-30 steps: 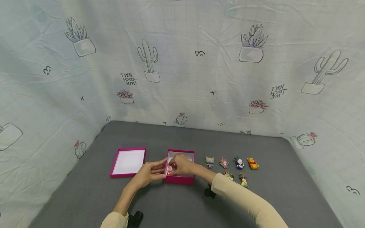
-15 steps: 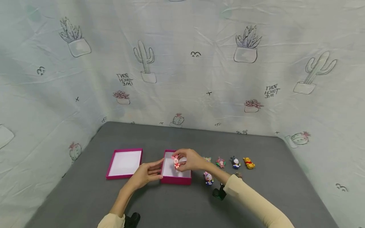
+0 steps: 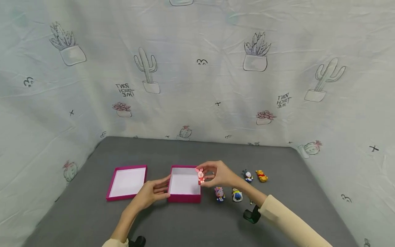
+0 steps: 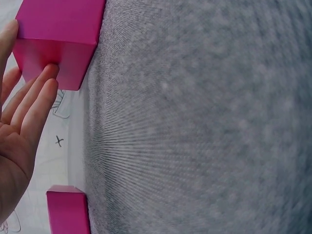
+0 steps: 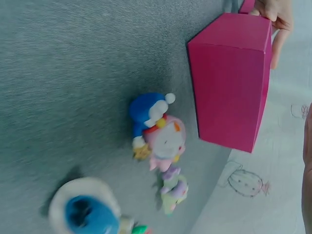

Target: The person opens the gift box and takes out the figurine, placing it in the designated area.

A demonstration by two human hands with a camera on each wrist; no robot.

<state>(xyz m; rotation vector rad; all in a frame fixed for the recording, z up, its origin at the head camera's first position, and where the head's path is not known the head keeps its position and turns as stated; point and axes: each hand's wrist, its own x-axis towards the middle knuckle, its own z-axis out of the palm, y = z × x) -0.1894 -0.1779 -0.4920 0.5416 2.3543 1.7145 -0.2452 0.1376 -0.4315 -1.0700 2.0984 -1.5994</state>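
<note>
My right hand point(image 3: 223, 174) pinches a small pink piglet figurine point(image 3: 200, 176) between thumb and fingers, held upright above the right rim of an uncovered magenta box point(image 3: 184, 198). The box's white inner floor shows below. My left hand point(image 3: 150, 193) touches the box's left wall with nearly straight fingers; the left wrist view shows fingertips against that magenta side point(image 4: 63, 22). Beside the box's right front corner stands a pink and purple figurine point(image 3: 219, 194). Only a sliver of my right hand point(image 5: 307, 161) enters the right wrist view, and the piglet is out of that view.
Left of the box lies its magenta lid point(image 3: 128, 181), white inside up. To the right are a blue and white figurine point(image 3: 237, 195), a dark-topped one point(image 3: 247, 175) and a yellow bear point(image 3: 261, 176). My right arm hides others. A patterned cloth point(image 3: 185, 68) hangs behind the grey table.
My right hand has lifted the piglet out of the box's left side and carried it right, to the right rim. My left hand keeps its place at the box. The head view has shifted slightly.
</note>
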